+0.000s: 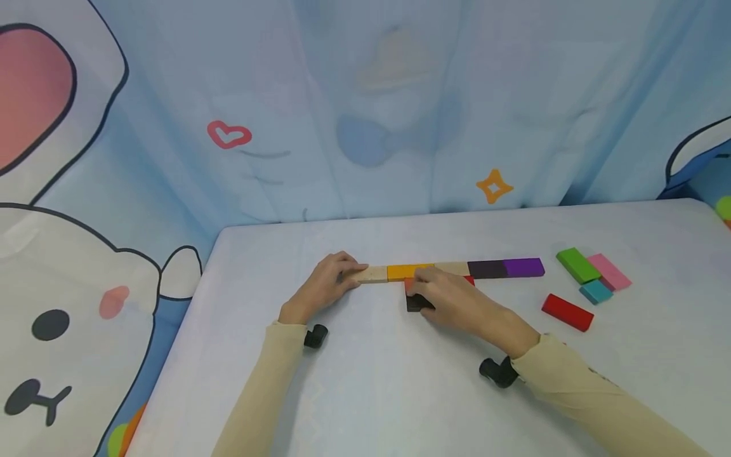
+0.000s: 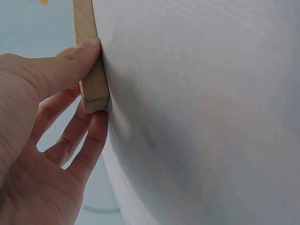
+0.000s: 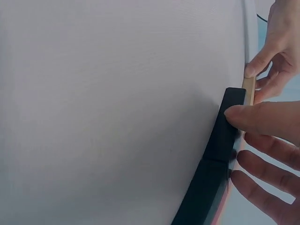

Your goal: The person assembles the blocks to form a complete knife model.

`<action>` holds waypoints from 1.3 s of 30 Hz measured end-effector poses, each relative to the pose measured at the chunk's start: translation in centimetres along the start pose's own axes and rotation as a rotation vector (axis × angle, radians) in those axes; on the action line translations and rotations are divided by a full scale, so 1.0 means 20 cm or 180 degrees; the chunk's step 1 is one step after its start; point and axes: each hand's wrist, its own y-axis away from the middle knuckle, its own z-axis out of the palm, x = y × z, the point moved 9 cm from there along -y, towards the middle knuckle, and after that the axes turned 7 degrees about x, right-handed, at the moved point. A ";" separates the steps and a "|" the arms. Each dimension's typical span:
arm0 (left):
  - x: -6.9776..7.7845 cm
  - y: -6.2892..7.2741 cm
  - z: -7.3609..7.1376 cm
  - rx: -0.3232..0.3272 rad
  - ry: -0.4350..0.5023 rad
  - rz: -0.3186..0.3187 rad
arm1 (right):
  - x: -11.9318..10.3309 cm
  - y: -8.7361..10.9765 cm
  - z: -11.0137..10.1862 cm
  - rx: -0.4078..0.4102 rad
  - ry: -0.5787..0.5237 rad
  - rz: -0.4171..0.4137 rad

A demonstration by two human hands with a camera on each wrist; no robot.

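A straight row of blocks crosses the table: a plain wooden block (image 1: 371, 275), a yellow block (image 1: 403, 273), a second plain one, a dark block (image 1: 487, 270) and a purple block (image 1: 524, 267). My left hand (image 1: 322, 285) pinches the plain block at the left end, thumb along its near side and fingertips behind and at its end face. In front of the row, my right hand (image 1: 459, 301) grips a black block (image 3: 228, 124) between thumb and fingers. Another black block (image 3: 199, 192) lies end to end with it. Red (image 1: 408, 284) shows behind the black, partly hidden by the hand.
At the right lie a green block (image 1: 578, 265), a pink block (image 1: 611, 273) and a small teal block (image 1: 596, 292), close together. A red block (image 1: 568, 312) sits nearer. Behind the white-covered table (image 1: 388, 393) hangs a blue printed curtain (image 1: 320, 89).
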 end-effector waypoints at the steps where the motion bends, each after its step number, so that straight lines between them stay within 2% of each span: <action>1: 0.00 0.00 0.00 0.0001 0.0004 -0.0008 | 0.01 0.01 -0.01 -0.0013 -0.0019 0.0039; 8: 0.00 0.00 0.00 0.0028 0.0029 0.0037 | 0.10 0.12 -0.19 0.0043 -0.0177 0.0367; 13: 0.00 0.01 0.00 0.0013 0.0011 0.0016 | 0.19 0.27 -0.31 0.0035 -0.0107 0.0451; 18: 0.00 0.01 0.01 0.0008 0.0012 -0.0026 | 0.31 0.42 -0.37 -0.0020 -0.0025 0.0633; 24: 0.00 0.01 0.01 0.0013 0.0027 -0.0047 | 0.47 0.58 -0.39 -0.0115 0.0004 0.0925; 27: 0.00 0.01 0.01 0.0024 0.0036 -0.0065 | 0.53 0.65 -0.39 -0.0147 0.0046 0.0991; 39: 0.00 0.01 0.01 0.0024 0.0020 -0.0053 | 0.68 0.79 -0.31 -0.0142 0.0187 0.1278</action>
